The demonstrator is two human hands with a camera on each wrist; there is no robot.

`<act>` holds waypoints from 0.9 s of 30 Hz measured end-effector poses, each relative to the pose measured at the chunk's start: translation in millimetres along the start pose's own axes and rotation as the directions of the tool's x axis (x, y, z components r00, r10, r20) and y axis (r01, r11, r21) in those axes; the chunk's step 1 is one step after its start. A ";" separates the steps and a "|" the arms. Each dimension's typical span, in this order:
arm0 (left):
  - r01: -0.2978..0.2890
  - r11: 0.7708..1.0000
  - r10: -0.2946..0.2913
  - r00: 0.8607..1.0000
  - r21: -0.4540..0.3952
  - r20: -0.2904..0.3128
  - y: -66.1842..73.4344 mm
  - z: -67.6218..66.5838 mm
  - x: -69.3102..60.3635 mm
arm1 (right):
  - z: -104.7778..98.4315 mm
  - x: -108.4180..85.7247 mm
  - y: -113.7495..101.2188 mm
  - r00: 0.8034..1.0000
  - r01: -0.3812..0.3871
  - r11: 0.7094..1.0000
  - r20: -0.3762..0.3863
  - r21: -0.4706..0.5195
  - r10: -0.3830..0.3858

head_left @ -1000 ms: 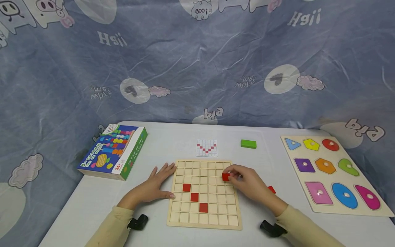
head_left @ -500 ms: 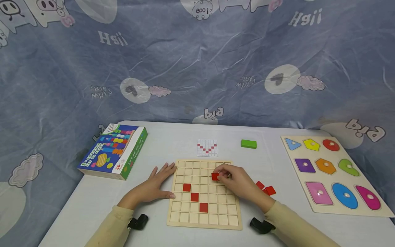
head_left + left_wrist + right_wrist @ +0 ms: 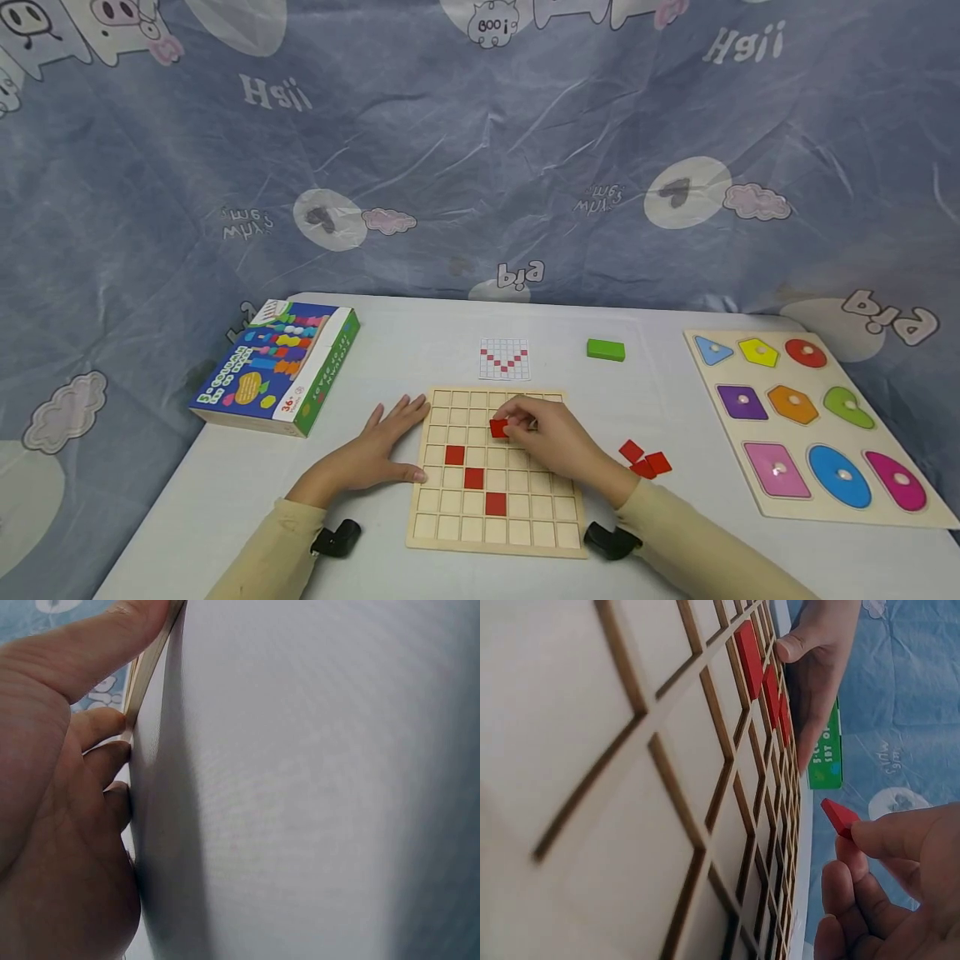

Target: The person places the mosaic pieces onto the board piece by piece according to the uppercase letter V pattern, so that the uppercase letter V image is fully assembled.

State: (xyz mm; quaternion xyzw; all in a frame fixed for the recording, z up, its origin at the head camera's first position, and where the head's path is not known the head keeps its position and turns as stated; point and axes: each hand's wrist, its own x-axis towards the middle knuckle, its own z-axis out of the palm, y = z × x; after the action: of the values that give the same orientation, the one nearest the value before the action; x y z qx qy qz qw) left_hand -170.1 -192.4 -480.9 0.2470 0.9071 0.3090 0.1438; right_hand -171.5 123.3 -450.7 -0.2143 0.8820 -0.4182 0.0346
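A wooden grid board [image 3: 442,529] lies flat on the table, with three red square tiles set in its cells on a diagonal; one is the middle red tile [image 3: 473,478]. My right hand [image 3: 555,442] is above the board's upper middle and pinches another red tile [image 3: 498,428] between thumb and fingers. In the right wrist view that held tile [image 3: 840,817] is apart from the board. My left hand [image 3: 371,458] rests with spread fingers along the board's left edge, its thumb touching the frame. In the left wrist view the fingers [image 3: 105,727] lie against that edge.
Several loose red tiles [image 3: 645,460] lie right of the board. Behind it are a small pattern card [image 3: 504,359] with a red V and a green block [image 3: 605,350]. A boxed set [image 3: 277,367] stands at left, a shape puzzle board [image 3: 810,425] at right.
My right hand has moved left across the board with the red tile, uncovering the loose tiles at the right. My left hand has stayed in place.
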 end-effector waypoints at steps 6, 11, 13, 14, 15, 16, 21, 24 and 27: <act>0.010 1.000 -0.010 1.000 0.000 0.002 2.4 -0.4 0.0 | 12.6 8.6 -5.8 1.000 0.008 1.000 0.018 -0.003 -0.008; 0.016 1.000 -0.016 1.000 0.008 0.002 3.4 -0.7 -0.1 | 22.5 14.3 -10.3 0.999 0.008 1.000 0.045 0.018 -0.009; 0.018 1.000 -0.018 1.000 0.013 0.003 3.5 -0.7 0.1 | 25.4 16.4 -12.0 0.998 0.011 1.000 0.054 0.024 -0.013; 0.019 1.000 -0.019 1.000 0.014 0.003 3.5 -0.6 0.4 | 26.9 17.6 -12.9 0.998 0.015 1.000 0.058 0.026 -0.016; 0.018 1.000 -0.018 1.000 0.015 0.003 3.4 -0.6 0.6 | 28.3 18.8 -13.7 0.998 0.018 0.999 0.060 0.027 -0.020; 0.018 1.000 -0.018 1.000 0.016 0.003 3.1 -0.6 0.5 | 29.8 20.1 -14.6 0.998 0.024 0.999 0.062 0.026 -0.026; 0.015 1.000 -0.015 1.000 0.012 0.001 1.3 -0.4 0.3 | 36.8 26.8 -19.4 0.996 0.040 0.999 0.082 0.022 -0.042; 0.014 1.000 -0.014 1.000 0.007 0.002 0.6 -0.2 0.4 | 39.9 30.5 -22.4 0.995 0.043 0.999 0.095 0.016 -0.045; 0.015 1.000 -0.015 1.000 0.013 0.001 0.2 0.3 0.8 | 41.7 34.2 -25.0 0.994 0.049 0.999 0.097 0.016 -0.050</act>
State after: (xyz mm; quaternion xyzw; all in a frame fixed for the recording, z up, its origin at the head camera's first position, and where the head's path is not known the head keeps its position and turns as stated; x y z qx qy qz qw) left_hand -170.6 -191.7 -481.1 0.2415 0.9107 0.3021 0.1452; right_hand -183.8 65.3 -454.8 -0.2559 0.8710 -0.4138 0.0687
